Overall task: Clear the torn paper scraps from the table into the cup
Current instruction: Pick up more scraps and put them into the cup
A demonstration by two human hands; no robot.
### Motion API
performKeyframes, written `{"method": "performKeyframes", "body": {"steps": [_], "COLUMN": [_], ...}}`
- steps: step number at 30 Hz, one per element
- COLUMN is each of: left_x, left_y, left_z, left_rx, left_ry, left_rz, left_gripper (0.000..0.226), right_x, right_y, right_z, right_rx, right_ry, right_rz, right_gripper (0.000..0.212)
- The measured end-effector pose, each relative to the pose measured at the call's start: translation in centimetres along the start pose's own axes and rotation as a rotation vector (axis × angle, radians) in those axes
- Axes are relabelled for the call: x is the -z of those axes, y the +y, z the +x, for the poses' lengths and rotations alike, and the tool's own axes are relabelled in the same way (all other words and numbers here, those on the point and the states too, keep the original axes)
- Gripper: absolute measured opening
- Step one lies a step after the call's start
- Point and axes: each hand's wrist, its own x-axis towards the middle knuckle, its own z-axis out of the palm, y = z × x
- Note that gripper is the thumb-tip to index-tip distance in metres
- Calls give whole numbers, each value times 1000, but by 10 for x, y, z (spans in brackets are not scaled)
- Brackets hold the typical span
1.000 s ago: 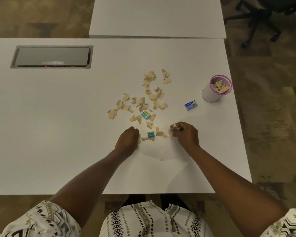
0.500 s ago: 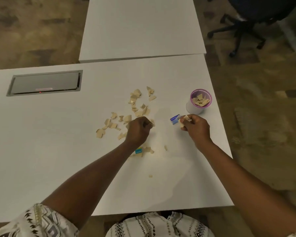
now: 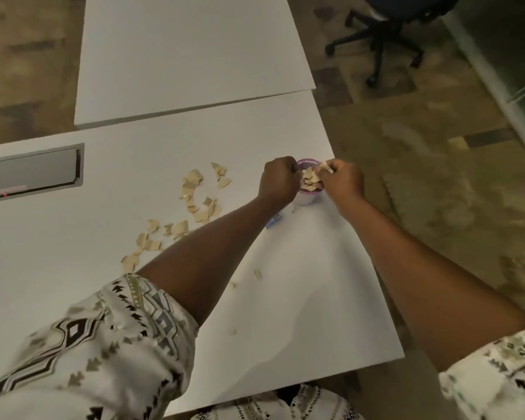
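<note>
A white cup (image 3: 306,199) with a purple rim stands near the right edge of the white table (image 3: 285,313), partly filled with tan paper scraps. My left hand (image 3: 278,181) is closed in a fist at the cup's left rim; what it holds is hidden. My right hand (image 3: 343,180) is at the cup's right rim, pinching a tan scrap (image 3: 325,167) above the opening. Several torn scraps (image 3: 194,201) lie scattered left of the cup, partly hidden by my left forearm. A few tiny bits (image 3: 257,274) lie nearer me.
A small blue box (image 3: 274,221) peeks out beside my left forearm, just before the cup. A grey cable hatch (image 3: 31,174) is set into the table at the left. A second white table (image 3: 188,53) adjoins at the back. An office chair (image 3: 379,40) stands on the carpet at the far right.
Both hands have travelled from the scrap pile to the cup, each side of its rim. The camera has swung right and closer.
</note>
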Motion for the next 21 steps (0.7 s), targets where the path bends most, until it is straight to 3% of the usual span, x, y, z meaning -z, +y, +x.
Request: {"method": "performKeyframes", "body": {"steps": [9, 16, 21], "left_x": [-2, 9, 21], "left_y": [-1, -14, -48], "left_z": [13, 1, -24], "left_rx": [-19, -89, -74], "left_ry": [-117, -72, -67], "left_rz": [79, 86, 89], "left_gripper": [34, 31, 22], "right_x": [5, 3, -20], "right_y": [-17, -21, -3], "right_z": [2, -24, -59], "right_rx": [41, 169, 186], "right_ry": [-93, -30, -151], "right_rz": [-158, -155, -144], "right_gripper": [21, 20, 22]}}
